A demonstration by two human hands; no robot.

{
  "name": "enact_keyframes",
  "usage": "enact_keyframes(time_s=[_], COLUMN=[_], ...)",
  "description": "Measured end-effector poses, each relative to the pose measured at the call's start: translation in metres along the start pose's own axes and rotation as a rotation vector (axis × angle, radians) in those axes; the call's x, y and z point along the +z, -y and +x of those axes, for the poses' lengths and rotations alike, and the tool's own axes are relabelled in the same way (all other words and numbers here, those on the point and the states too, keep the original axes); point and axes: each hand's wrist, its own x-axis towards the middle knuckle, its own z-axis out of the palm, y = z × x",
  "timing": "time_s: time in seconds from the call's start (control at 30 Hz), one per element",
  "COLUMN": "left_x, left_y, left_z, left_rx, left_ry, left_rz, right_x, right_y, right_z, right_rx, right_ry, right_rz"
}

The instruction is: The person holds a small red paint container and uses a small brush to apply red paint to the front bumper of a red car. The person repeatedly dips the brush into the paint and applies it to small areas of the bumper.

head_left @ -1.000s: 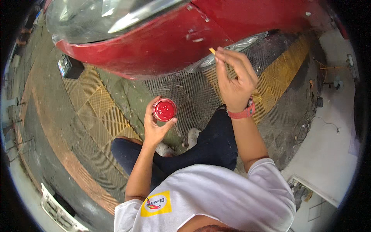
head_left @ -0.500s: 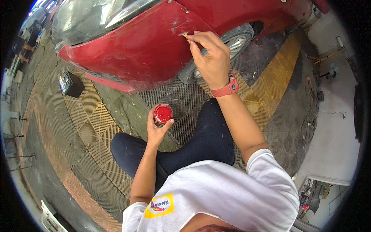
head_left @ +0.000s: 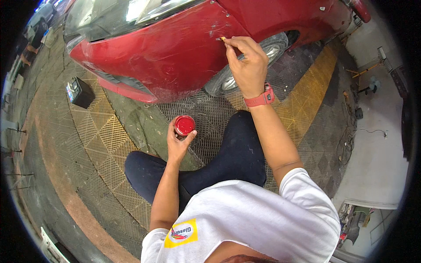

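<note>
My left hand (head_left: pixel 179 142) is wrapped round a small clear cup of red paint (head_left: pixel 184 125), held upright above my knees. Between the fingertips of my right hand (head_left: pixel 249 61) is a thin paintbrush (head_left: pixel 222 39) with a yellowish part; most of it is hidden by the fingers. Its tip is at the red bumper (head_left: pixel 166 57) of a car, just below a few small grey chips (head_left: pixel 212 33). Whether the tip touches the surface I cannot tell. A red watch (head_left: pixel 260 98) is on my right wrist.
Right of the bumper is the car's front wheel (head_left: pixel 274 50). A black box-shaped battery (head_left: pixel 80 93) stands on the grated floor tiles (head_left: pixel 105 144) at the left. Cables (head_left: pixel 348 136) lie along the right wall, and another person's legs (head_left: pixel 30 55) show at the far left.
The whole view has shifted slightly. My right hand and the brush tip have moved a little to the right along the bumper. My left hand still holds the paint cup in nearly the same place.
</note>
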Motion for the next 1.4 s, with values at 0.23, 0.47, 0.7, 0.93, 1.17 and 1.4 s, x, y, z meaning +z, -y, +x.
enact_keyframes(time_s=[0.23, 0.47, 0.7, 0.93, 1.17, 1.4], left_x=[-0.002, -0.003, -0.006, -0.004, -0.005, -0.006], left_y=[-0.003, -0.005, -0.007, -0.004, -0.005, -0.007], left_z=[0.001, 0.0, -0.002, -0.002, -0.003, -0.004], left_rx=[0.018, 0.014, 0.008, 0.011, 0.017, 0.011], left_ry=[-0.009, -0.009, -0.008, -0.008, -0.002, 0.003], left_rz=[0.0, -0.007, 0.053, 0.026, 0.031, 0.017], right_x=[0.0, 0.0, -0.003, 0.0, 0.002, 0.004], right_y=[-0.002, -0.005, -0.001, 0.005, 0.008, 0.009], right_z=[-0.006, -0.003, 0.0, 0.0, -0.001, -0.004], right_rx=[0.02, -0.013, -0.03, -0.052, -0.053, -0.07], right_ry=[-0.001, -0.031, -0.007, 0.002, 0.034, 0.03], right_rz=[-0.02, -0.032, -0.08, -0.087, -0.095, -0.106])
